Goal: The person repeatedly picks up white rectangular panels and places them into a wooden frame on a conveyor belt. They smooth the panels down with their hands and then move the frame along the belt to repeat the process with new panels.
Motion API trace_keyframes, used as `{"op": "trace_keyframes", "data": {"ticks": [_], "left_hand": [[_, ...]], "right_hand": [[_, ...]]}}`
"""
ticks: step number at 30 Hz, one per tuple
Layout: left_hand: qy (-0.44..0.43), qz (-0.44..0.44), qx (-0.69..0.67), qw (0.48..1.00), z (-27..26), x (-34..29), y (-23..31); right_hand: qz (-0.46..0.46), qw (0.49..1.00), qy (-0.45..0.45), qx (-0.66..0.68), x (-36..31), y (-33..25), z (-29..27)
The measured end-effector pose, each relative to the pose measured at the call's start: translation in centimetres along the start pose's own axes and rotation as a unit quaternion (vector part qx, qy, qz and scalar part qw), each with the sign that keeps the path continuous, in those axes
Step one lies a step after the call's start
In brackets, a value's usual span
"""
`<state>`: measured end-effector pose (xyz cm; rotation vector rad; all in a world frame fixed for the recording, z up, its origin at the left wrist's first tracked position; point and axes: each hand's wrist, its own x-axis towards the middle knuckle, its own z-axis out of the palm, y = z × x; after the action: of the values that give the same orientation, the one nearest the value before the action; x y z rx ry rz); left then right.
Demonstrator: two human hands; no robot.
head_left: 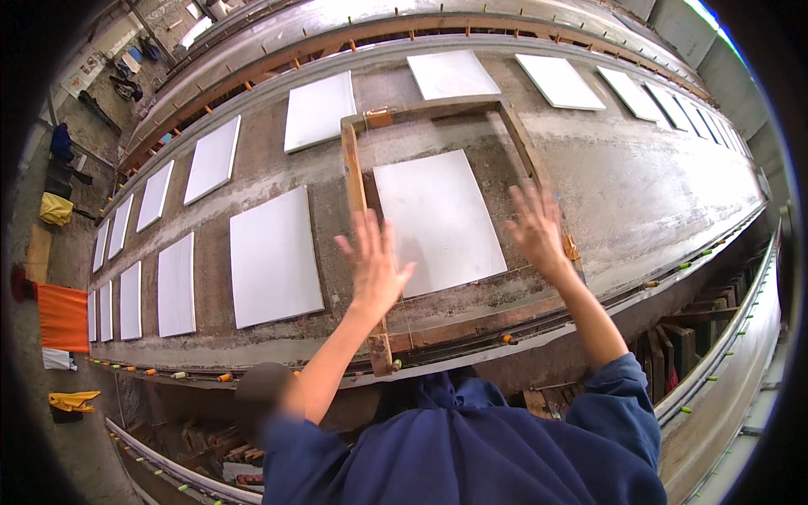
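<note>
Nearest, a dark blue garment [471,454] is seen, forearms left bare. Left hand [376,269] is poised over the left side of the wooden frame [354,168], right hand [537,225] by its right side. Both are spread wide, nothing held; whether wood is touched cannot be told. White sheet [442,223] is bordered by the frame on the long table [640,185]. Step, as judged: frame handling; for any shift, both sides would need to be gripped evenly. Farther, more white sheets [321,109] are laid out in rows.
</note>
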<state>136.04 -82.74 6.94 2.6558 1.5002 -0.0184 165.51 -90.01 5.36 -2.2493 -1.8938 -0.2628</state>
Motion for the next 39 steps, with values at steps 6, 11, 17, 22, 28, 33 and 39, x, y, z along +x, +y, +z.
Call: {"op": "trace_keyframes", "data": {"ticks": [6, 11, 17, 22, 28, 33, 39], "left_hand": [[0.114, -0.069, -0.346, 0.929, 4.6, -0.6, -3.5], [0.207, -0.028, -0.409, 0.888, 2.2, -0.2, -2.9], [0.215, -0.024, -0.385, 0.897, -5.0, 0.6, 1.3], [0.306, 0.045, -0.361, 0.88, -5.0, 4.2, 7.7], [0.175, -0.029, -0.463, 0.868, -3.5, 9.1, 19.0], [0.206, -0.011, -0.491, 0.846, 2.4, 11.7, 24.0], [0.207, 0.012, -0.467, 0.859, 5.5, 12.2, 24.0]], "right_hand": [[0.119, 0.982, -0.084, 0.121, -0.6, 5.8, -0.7], [0.138, 0.96, 0.039, 0.242, -0.1, 6.7, 0.8], [0.163, 0.937, 0.072, 0.3, 1.4, 9.4, -1.6], [0.133, 0.941, 0.116, 0.289, 2.1, 17.1, -4.8], [0.126, 0.95, 0.123, 0.258, 1.7, 30.5, -3.7], [0.169, 0.959, 0.082, 0.211, 0.4, 36.1, -0.9], [0.17, 0.962, -0.049, 0.208, 0.3, 36.6, -1.3]]}}
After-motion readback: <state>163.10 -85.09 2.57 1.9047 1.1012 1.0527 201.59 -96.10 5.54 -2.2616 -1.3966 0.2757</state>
